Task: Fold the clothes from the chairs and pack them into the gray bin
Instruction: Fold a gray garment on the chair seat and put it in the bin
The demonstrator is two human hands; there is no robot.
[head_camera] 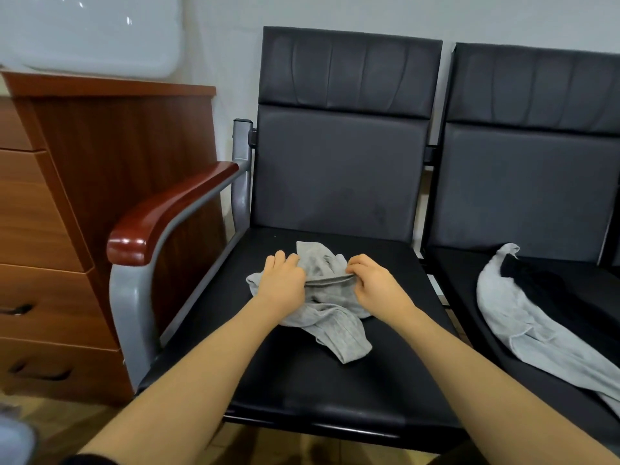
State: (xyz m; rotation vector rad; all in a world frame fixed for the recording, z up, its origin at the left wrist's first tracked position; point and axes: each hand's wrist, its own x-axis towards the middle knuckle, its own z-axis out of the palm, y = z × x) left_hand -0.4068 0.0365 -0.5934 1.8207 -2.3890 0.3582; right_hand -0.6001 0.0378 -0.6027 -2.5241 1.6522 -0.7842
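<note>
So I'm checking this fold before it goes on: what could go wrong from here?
The gray garment lies bunched on the chair seat; the left hand and right hand grip one edge, so folding may trap creases. Its lower end lies toward the seat's front and could slip off.

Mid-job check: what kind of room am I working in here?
Probably an office or waiting area: black padded chairs joined in a row, one with a wooden armrest, a wooden drawer cabinet beside them, and what looks like a whiteboard on the wall.
</note>
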